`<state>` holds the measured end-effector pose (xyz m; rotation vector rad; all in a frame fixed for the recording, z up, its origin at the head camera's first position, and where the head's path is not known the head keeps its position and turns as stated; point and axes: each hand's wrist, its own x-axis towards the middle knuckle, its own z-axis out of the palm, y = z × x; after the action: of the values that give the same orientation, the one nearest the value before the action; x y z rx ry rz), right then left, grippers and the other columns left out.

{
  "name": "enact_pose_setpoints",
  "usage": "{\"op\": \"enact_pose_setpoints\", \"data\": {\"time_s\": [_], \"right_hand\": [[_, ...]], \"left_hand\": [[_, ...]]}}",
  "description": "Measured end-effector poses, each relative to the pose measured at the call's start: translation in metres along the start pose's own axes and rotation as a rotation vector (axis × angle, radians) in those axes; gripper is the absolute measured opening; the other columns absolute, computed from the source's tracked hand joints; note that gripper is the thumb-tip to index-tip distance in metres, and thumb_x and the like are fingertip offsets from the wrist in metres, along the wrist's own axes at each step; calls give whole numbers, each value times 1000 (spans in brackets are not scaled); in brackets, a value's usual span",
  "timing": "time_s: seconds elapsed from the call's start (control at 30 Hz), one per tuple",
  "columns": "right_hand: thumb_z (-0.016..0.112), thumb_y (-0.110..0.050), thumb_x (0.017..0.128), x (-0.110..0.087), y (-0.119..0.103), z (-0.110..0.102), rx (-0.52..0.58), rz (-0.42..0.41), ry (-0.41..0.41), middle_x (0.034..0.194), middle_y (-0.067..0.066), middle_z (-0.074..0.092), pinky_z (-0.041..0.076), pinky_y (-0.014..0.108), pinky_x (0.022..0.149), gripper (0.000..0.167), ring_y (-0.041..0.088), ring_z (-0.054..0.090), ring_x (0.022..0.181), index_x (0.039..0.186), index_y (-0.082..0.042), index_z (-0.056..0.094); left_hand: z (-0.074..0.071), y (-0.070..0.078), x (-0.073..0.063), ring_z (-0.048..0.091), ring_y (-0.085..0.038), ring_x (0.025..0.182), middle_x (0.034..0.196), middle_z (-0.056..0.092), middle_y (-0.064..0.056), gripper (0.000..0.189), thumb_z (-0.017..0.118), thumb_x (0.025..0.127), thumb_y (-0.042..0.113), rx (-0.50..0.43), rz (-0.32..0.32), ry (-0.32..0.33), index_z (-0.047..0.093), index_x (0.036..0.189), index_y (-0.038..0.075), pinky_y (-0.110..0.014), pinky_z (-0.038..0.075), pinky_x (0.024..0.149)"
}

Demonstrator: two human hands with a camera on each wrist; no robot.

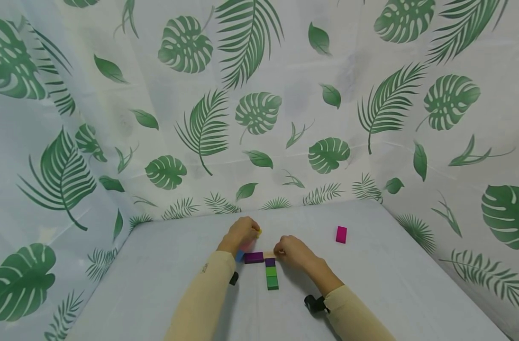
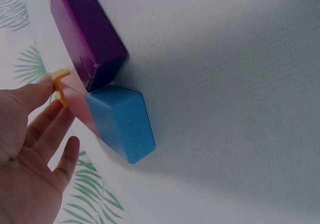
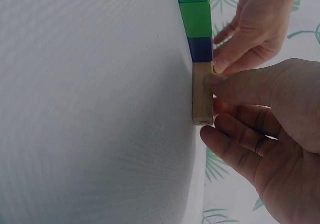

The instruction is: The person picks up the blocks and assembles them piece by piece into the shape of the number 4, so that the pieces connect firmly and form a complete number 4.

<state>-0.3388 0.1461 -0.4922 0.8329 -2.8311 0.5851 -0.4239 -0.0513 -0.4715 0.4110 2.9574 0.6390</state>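
My left hand [image 1: 242, 230] pinches a small yellow curved block [image 2: 61, 86] between thumb and fingertips, against the far end of a pink block [image 2: 80, 103]. Beside the pink block stand a blue block [image 2: 122, 124] and a purple block [image 1: 254, 257], touching at a corner. My right hand [image 1: 296, 251] holds a plain wooden block [image 3: 202, 91], its thumb on the near side and its fingers behind and at the end. From the wooden block, a dark blue block [image 3: 201, 49], a light green block [image 1: 271, 272] and a darker green block [image 1: 272, 282] run in a row toward me.
A magenta block [image 1: 341, 234] lies apart at the right of the white table [image 1: 157, 284]. Leaf-print curtains [image 1: 280, 142] close off the back and sides. Dark wrist devices [image 1: 314, 304] hang under the forearms near the tabletop.
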Motion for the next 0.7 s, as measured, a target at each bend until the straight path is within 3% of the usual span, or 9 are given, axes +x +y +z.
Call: {"op": "enact_pose_setpoints", "data": {"time_s": [0.3,0.5,0.7], "right_hand": [[76,0,91,0,-1,-1,3,22,-10,86,3,70,56,43,84,8,18,62,83,96,-4,81],[76,-1,91,0,-1,-1,0,23,-9,86,2,69,55,43,83,8,18,62,83,96,-4,81],[75,3,89,1,0,-1,-19,-45,5,82,2,70,55,41,81,9,17,63,81,86,-5,79]], "left_hand": [[0,-1,3,65,-20,103,115,76,-4,15,74,97,18,-44,-39,-12,81,109,13,-43,54,100],[0,0,1,66,-22,104,114,76,-5,14,76,95,16,-50,-23,5,81,107,11,-44,54,99],[5,-4,5,67,-22,108,115,76,-4,18,77,95,17,-70,-56,-2,81,111,13,-45,55,97]]}}
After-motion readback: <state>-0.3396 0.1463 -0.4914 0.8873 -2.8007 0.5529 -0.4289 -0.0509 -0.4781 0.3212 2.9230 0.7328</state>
